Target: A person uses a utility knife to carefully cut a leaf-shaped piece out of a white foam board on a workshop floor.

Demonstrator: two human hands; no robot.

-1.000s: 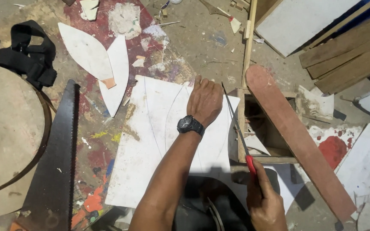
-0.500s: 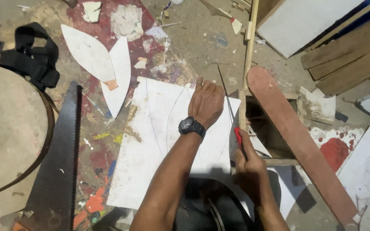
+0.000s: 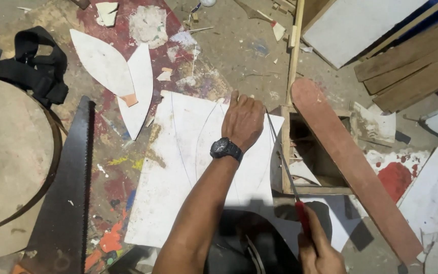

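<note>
Handsaw [image 3: 64, 193], leaf-shaped cutouts [image 3: 112, 71], reddish plank [image 3: 353, 162] nearby

The left hand [image 3: 243, 121] lies palm down, fingers curled, its forearm stretched forward from the body. The right hand [image 3: 320, 249], low in view, seems closed in a fist, partly cut off.

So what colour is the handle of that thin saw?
Red, on the thin saw in the right hand; head view.

Bare forearms here, no sleeves in sight. A chunky black wristwatch [image 3: 225, 149] with a round face wraps the left wrist, while the right hand [image 3: 320, 251] wears nothing.
</note>
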